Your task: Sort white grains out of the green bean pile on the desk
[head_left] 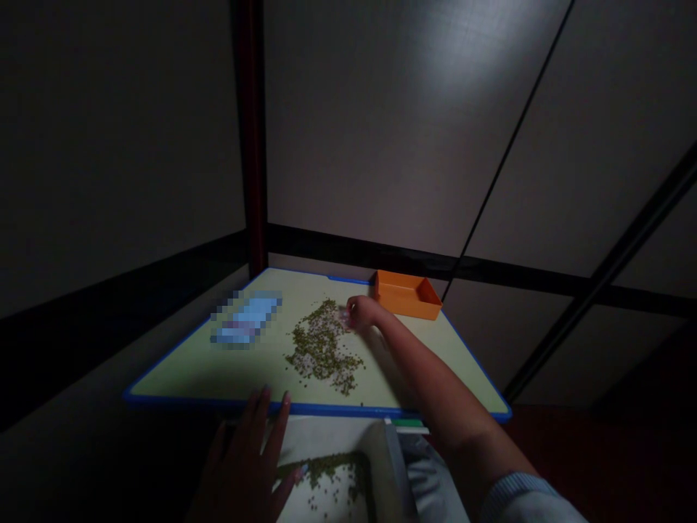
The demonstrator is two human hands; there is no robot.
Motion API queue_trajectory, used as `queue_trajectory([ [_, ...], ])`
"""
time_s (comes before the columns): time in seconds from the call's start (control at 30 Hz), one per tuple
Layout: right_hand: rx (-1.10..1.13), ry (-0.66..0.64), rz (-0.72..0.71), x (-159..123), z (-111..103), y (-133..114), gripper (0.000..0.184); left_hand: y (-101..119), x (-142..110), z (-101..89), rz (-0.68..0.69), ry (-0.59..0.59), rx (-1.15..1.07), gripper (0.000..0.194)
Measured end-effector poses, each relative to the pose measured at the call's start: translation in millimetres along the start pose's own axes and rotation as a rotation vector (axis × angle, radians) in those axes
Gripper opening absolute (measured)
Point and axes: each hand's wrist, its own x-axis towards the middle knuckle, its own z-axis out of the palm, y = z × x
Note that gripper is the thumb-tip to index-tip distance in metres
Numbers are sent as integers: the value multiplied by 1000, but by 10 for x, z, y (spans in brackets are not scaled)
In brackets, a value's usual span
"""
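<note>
The right hand (360, 311) curls beside green grains (321, 345) on the bench (435, 363), grip unclear; the left hand (245, 461), fingers apart, is before them.

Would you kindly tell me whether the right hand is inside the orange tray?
No, the right hand is at the edge of the scattered green grains, left of the orange tray.

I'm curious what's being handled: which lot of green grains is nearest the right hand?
The grains on the board: the right hand is at their edge. The other lot lies below the board's near edge.
</note>
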Motion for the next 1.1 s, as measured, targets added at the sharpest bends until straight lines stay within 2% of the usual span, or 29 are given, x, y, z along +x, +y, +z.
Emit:
queue_trajectory([
  [0.07,39,-13,-5,-68,10,-14,28,-3,15,-18,1,6,-1,71],
  [0.27,152,-49,-41,-246,47,-26,27,-25,20,-42,4,-97,10,73],
  [0.4,207,-48,-77,-345,94,-9,24,-38,2,-7,22,-97,21,73],
  [0.77,243,93,-154,-664,187,-27,8,28,92,-98,15,-46,43,67],
  [0.9,237,142,-184,-852,160,-87,13,54,103,-119,-13,-96,47,65],
  [1.1,173,121,-203,-1095,124,-189,27,75,107,-93,-99,-190,-30,67],
])
